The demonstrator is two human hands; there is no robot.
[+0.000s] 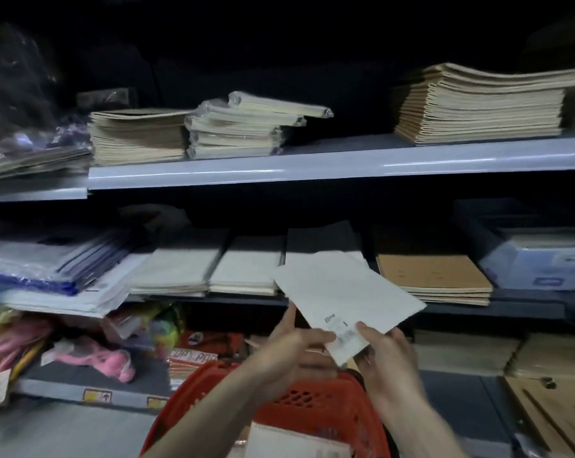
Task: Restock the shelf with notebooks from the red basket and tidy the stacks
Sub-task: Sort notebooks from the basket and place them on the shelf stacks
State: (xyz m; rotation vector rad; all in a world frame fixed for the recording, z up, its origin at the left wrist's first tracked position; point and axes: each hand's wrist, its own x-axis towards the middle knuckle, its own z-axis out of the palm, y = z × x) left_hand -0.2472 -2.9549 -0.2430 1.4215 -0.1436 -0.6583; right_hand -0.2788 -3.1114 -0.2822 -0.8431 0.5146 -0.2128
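Both hands hold a white notebook (342, 299) with a barcode label, tilted, in front of the middle shelf (213, 298). My left hand (296, 342) grips its near left edge and my right hand (385, 348) grips its near right corner. Directly below my hands stands the red basket (312, 411), and a pale notebook (289, 441) lies in it. Behind the held notebook, white notebook stacks (246, 269) lie side by side on the middle shelf, with a brown stack (434, 272) to their right.
The upper shelf (312, 163) carries tan notebook stacks (481, 104) and wrapped packs (243, 127). Blue and white plastic folders (48, 269) sit at middle left, a blue box (543, 259) at right. Pink toys (97, 358) and more brown notebooks (467, 352) fill the bottom shelf.
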